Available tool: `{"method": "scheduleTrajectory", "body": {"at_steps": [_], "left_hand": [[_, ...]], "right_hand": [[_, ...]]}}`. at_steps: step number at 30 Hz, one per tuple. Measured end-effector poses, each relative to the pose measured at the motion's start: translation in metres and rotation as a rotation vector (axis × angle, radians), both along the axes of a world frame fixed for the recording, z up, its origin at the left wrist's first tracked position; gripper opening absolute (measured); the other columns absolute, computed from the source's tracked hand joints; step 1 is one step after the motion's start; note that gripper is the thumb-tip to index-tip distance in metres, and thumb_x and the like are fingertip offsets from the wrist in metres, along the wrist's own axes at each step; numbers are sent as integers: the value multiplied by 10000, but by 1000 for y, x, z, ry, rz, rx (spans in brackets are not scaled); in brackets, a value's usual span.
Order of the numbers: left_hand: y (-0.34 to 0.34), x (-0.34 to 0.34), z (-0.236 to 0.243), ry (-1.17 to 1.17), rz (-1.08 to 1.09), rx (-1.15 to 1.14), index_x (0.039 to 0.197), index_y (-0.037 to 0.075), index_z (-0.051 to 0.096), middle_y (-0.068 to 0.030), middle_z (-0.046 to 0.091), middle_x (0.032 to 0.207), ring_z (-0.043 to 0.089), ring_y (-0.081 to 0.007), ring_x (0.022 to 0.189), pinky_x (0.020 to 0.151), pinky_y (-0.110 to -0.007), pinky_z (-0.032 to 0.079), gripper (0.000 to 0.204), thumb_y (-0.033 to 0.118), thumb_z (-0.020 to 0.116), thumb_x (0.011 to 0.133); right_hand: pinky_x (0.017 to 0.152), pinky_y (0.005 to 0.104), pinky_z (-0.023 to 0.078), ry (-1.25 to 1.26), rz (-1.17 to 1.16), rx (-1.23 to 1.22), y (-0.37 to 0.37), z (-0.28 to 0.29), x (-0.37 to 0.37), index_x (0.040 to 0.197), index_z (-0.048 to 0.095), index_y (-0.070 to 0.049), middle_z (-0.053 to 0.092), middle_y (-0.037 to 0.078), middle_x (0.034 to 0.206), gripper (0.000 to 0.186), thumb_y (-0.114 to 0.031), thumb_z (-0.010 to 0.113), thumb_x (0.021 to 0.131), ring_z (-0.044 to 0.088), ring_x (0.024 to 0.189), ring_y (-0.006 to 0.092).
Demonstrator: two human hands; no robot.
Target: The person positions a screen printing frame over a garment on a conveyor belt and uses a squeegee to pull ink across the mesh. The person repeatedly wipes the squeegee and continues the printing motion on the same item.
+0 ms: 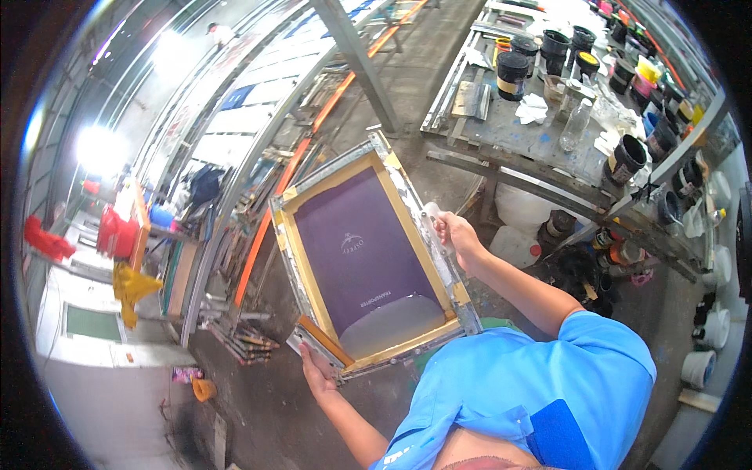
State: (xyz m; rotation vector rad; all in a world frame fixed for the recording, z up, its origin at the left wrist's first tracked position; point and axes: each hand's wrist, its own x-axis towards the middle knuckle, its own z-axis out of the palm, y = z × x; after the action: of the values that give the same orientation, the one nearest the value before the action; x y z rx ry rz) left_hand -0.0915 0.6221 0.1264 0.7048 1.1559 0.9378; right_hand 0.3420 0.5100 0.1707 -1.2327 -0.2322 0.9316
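A screen-printing frame [362, 258] with a purple mesh, pale printed lettering, yellow taped margins and a weathered metal border is held tilted in front of my body. My right hand [458, 239] is closed on the frame's right side, near a small light-coloured fitting. At the lower-left corner, my left hand [317, 366] grips the frame together with a squeegee [321, 342] that has a wooden strip and a metal part; exactly how the fingers divide between them is hidden. A translucent wet-looking patch covers the mesh's lower end.
A worktable [540, 137] at upper right bears several black tubs [513, 76], a bottle and rags, with containers beneath. Long racks with an orange rail [286, 172] run along the left. Red and yellow items [137, 290] hang at far left; sticks [239, 341] lie on the floor.
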Motion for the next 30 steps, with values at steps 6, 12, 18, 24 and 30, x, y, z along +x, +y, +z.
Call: {"method": "scheduleTrajectory", "body": {"at_steps": [6, 12, 18, 24, 30], "left_hand": [[186, 95, 14, 36, -124, 54, 1366, -1, 539, -105, 595, 1351, 560, -241, 1242, 1070, -393, 398, 674, 508, 651, 939], [367, 231, 63, 22, -411, 127, 1302, -4, 596, -95, 639, 1255, 621, -226, 1143, 986, -379, 475, 627, 499, 661, 935], [485, 361, 60, 43, -687, 90, 1275, 4, 612, -94, 660, 1205, 645, -215, 1088, 934, -370, 509, 584, 470, 680, 930], [574, 544, 44, 90, -835, 95, 1229, 14, 653, -77, 676, 1154, 651, -208, 1052, 913, -363, 512, 542, 464, 686, 928], [641, 731, 66, -25, -883, 114, 1286, -2, 616, -86, 647, 1215, 632, -196, 1090, 944, -353, 490, 583, 470, 660, 947]], "right_hand": [[647, 241, 388, -66, -127, 10, 115, 9, 69, 832, 605, -96, 517, -44, 751, 299, -339, 573, 1003, 448, 668, 66], [657, 212, 393, -41, -316, 11, 201, 40, 139, 983, 660, -65, 535, -49, 808, 205, -241, 556, 997, 467, 698, 56], [660, 218, 378, -25, -618, 82, 230, 42, 182, 956, 685, -72, 506, -61, 786, 211, -218, 538, 997, 433, 694, 53], [691, 221, 359, -159, -782, 62, 279, 32, 262, 966, 657, -85, 506, -56, 798, 231, -293, 559, 996, 431, 722, 60], [673, 228, 332, -266, -971, 13, 344, 61, 391, 961, 619, -92, 488, -66, 770, 249, -336, 580, 995, 388, 710, 46]]}}
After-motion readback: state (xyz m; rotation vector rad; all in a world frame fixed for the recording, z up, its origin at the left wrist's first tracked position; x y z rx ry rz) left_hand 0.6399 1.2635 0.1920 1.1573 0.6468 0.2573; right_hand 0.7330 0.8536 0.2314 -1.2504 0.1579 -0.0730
